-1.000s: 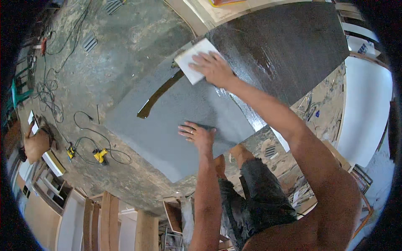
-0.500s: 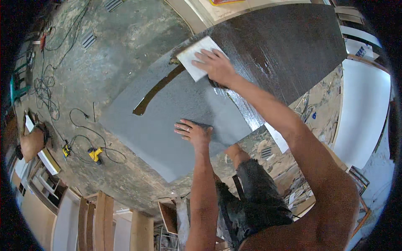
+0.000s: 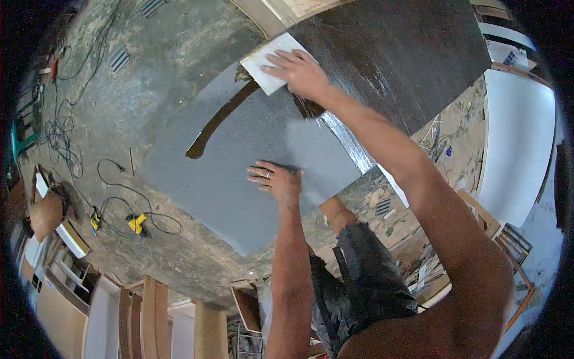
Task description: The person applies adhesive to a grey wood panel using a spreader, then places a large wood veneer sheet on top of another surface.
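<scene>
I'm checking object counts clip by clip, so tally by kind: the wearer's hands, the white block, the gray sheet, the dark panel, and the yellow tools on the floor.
Wearer's hands: 2 (left hand, right hand)
White block: 1
Gray sheet: 1
Dark panel: 1
Yellow tools: 2 (smaller yellow tool, larger yellow tool)
Total: 7

The place was a workshop, apparently for woodworking: tangled dark cables (image 3: 60, 133) and a yellow power tool (image 3: 137, 223) lay on a stained, rough floor (image 3: 164, 66), wooden boards (image 3: 155, 317) stood in a row at the near side, and loose scraps (image 3: 431, 134) littered the ground beside a large white panel (image 3: 518, 146).
</scene>
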Tool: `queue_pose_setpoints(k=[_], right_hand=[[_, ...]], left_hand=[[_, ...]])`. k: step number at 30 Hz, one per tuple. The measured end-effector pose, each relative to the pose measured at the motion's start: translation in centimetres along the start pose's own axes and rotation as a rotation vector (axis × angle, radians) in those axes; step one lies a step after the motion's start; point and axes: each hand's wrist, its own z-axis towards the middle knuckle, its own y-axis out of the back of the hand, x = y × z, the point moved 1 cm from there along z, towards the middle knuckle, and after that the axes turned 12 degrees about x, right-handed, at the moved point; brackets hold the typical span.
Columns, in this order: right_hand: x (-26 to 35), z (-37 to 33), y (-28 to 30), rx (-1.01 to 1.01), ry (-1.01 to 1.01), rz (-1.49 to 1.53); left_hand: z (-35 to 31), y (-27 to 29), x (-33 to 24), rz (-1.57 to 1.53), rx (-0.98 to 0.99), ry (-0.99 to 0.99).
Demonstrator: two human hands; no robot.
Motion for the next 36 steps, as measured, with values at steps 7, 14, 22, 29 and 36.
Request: queue_pose_setpoints(k=[7, 14, 22, 29, 36], right_hand=[[7.8, -21.3, -2.0, 0.386, 0.036, 0.11], [10.6, -22.0, 3.9, 0.556, -0.109, 0.585], [-7.2, 3.4, 6.7, 0.038, -0.567, 0.267], [1.5, 5.7, 5.0, 0.309, -0.285, 0.066], [6.7, -8.2, 3.6, 0.475, 0.005, -0.003]], left_hand=[[-1.2, 1.3, 0.5, -0.058, 0.003, -0.035], [-2.1, 2.1, 7.8, -0.347, -0.184, -0.413], [0.8, 3.8, 22.9, -0.439, -0.707, 0.073], [4.4, 2.9, 33.4, -0.774, -0.395, -0.142], [5.3, 2.7, 35.3, -0.835, -0.294, -0.129]])
